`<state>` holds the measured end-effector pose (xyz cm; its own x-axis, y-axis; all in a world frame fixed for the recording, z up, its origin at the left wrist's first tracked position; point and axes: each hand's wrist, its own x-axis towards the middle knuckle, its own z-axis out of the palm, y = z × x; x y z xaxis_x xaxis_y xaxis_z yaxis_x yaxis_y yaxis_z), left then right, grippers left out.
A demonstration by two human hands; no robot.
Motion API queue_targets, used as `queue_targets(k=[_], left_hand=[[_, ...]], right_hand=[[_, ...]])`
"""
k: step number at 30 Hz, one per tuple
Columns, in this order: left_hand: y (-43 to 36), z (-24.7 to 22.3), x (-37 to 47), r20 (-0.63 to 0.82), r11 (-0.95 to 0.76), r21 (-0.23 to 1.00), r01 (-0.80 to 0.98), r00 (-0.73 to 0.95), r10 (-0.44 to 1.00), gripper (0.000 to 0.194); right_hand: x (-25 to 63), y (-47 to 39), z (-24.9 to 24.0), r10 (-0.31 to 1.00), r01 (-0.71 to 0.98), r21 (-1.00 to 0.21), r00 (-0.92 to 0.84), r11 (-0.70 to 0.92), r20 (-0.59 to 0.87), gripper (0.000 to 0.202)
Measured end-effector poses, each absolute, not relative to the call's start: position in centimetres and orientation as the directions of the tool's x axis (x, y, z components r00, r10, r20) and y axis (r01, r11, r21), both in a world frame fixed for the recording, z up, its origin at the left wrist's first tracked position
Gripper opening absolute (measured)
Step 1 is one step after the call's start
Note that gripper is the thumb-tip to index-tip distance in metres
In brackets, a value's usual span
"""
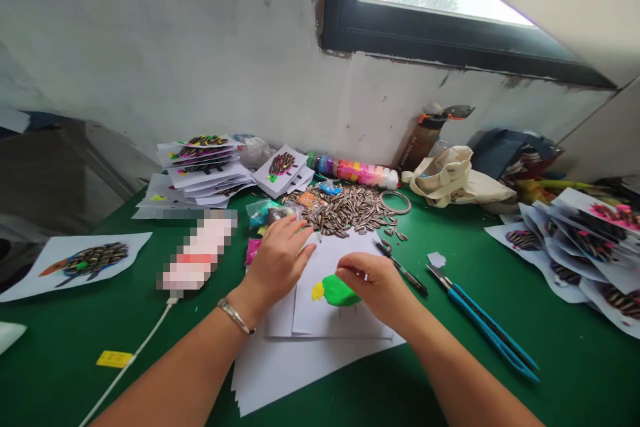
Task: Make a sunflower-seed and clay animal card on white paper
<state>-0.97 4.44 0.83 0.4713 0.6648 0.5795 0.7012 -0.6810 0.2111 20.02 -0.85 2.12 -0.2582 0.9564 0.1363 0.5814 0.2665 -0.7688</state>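
White paper (320, 321) lies at the centre, bearing a flat green clay shape (340, 292) with a yellow clay piece (317, 291) at its left end. My right hand (373, 280) is over the right end of the green shape, thumb and fingertips pinched together; anything between them is too small to make out. To the upper left, my left hand (283, 253) has its fingers apart above the paper's edge and the small clay packets (263, 212). Beyond both hands is a pile of striped seeds (345, 210).
Blue tweezers (485, 323) and a black pen (407, 270) lie right of the paper. Stacked pictures (210, 180) stand back left, more (565, 247) at right. A blurred phone-like object (200, 253) with a cable is left. Clay tubs (355, 171), a bottle (420, 140) and a bag (450, 177) line the wall.
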Motion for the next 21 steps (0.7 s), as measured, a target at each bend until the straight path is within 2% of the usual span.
queue_targets(k=[3,7,9,13,18,21], left_hand=[[3.8,1.9,-0.6,0.613,-0.719,0.275,0.638,0.460,0.642,0.022],[2.3,2.4,-0.5,0.568,-0.720,0.331,0.610,0.481,0.668,0.017],[1.5,2.0,-0.8,0.525,-0.722,0.341,0.602,0.515,0.678,0.018],[0.4,0.8,-1.5,0.442,-0.712,0.351,0.607,0.563,0.698,0.020],[0.5,0.6,-1.5,0.456,-0.728,0.355,0.587,0.571,0.683,0.021],[0.7,0.9,-1.7,0.450,-0.718,0.375,0.587,0.562,0.694,0.022]], right_hand=[[19.9,-0.8,2.1,0.959,0.629,-0.730,-0.247,0.266,0.137,0.014],[19.9,-0.8,1.8,0.958,0.659,-0.701,-0.254,0.273,0.134,0.014],[19.9,-0.8,1.6,0.938,0.636,-0.699,-0.306,0.327,0.160,0.012],[19.7,-1.0,1.2,0.898,0.600,-0.693,-0.408,0.401,0.166,0.021],[19.2,-1.1,1.0,0.896,0.651,-0.639,-0.417,0.410,0.151,0.020],[18.9,-1.0,0.8,0.881,0.669,-0.584,-0.427,0.460,0.205,0.017]])
